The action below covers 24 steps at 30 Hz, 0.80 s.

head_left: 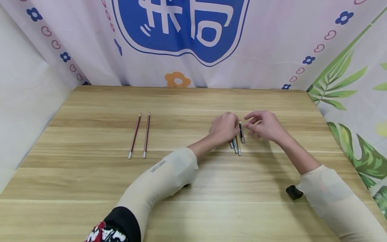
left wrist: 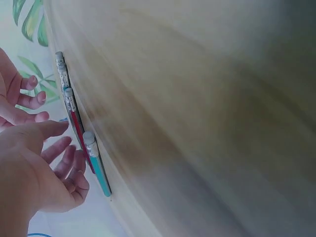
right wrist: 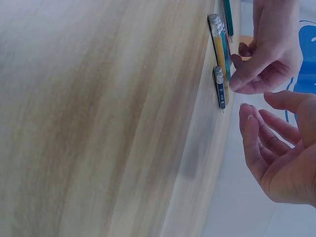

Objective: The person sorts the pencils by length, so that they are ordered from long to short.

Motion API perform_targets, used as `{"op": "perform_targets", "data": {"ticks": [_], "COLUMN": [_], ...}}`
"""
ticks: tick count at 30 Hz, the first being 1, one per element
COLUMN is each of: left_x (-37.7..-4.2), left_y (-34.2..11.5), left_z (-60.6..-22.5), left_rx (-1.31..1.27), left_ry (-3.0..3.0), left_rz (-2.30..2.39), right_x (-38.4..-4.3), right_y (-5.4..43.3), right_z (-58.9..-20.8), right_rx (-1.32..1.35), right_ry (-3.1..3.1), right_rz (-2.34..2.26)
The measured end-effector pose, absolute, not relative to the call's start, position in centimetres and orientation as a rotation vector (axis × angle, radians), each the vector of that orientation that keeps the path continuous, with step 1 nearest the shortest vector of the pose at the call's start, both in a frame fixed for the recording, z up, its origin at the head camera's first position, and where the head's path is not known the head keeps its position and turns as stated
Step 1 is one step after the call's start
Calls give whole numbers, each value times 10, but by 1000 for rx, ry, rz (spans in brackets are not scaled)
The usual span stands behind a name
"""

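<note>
Several short pencils lie side by side under and beside my left hand. Among them are a black pencil, a yellow pencil, a red pencil and a teal pencil. The left fingers bend loosely over the group, the thumb near the yellow pencil; whether it touches is unclear, and no pencil shows between thumb and fingers. Just right of the black pencil, my right hand hovers with relaxed, slightly bent fingers and holds nothing. The hand hides the far ends of several pencils in the head view.
Two long dark red pencils, a left one and a right one, lie apart on the left part of the wooden table. A printed curtain hangs behind the far edge. Dark wrist-worn pieces sit under both sleeves.
</note>
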<state>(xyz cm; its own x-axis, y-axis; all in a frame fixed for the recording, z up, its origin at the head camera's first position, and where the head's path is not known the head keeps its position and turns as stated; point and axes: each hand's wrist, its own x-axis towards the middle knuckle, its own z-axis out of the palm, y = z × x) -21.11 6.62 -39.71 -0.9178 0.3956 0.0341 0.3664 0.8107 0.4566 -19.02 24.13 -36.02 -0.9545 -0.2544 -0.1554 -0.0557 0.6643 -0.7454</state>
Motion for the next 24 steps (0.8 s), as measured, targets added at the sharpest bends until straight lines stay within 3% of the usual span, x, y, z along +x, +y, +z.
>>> {"op": "perform_targets", "data": {"ticks": [6,24], "left_x": [-209,-215], "left_y": [62,63], "left_z": [-394,-391], "left_rx": [834,911], "left_ry": [2906,2801], "left_rz": [590,467], "right_x": [-189,-190], "right_y": [242,244], "right_z": [-359,-361], "right_rx": [-239,-242], "right_ry": [2634,2653], "right_rz": [-1161,-1148]}}
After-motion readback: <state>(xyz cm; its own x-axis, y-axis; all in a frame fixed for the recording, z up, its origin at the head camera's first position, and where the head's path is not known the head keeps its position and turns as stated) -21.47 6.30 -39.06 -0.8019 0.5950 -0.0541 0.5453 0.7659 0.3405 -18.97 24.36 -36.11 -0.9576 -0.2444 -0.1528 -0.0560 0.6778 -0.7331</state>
